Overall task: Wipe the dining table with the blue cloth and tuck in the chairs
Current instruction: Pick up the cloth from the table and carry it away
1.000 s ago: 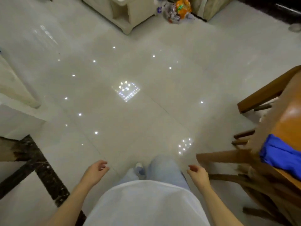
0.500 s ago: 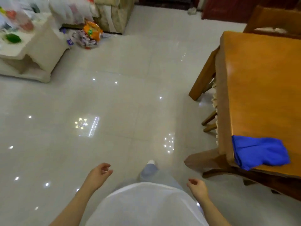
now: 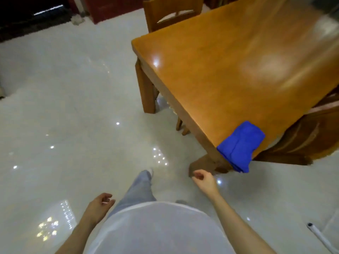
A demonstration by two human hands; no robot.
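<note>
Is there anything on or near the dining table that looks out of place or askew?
Only the blue cloth: it sits on the near corner of the dining table, partly hanging over the edge. A white stick-like object lies on the floor, bottom right.

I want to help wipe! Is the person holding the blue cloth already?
No, the blue cloth lies on the table corner, and both the left hand and right hand are empty.

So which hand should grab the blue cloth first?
Right. The right hand is empty and hangs just below the blue cloth draped over the table corner; the left hand is farther away.
</note>
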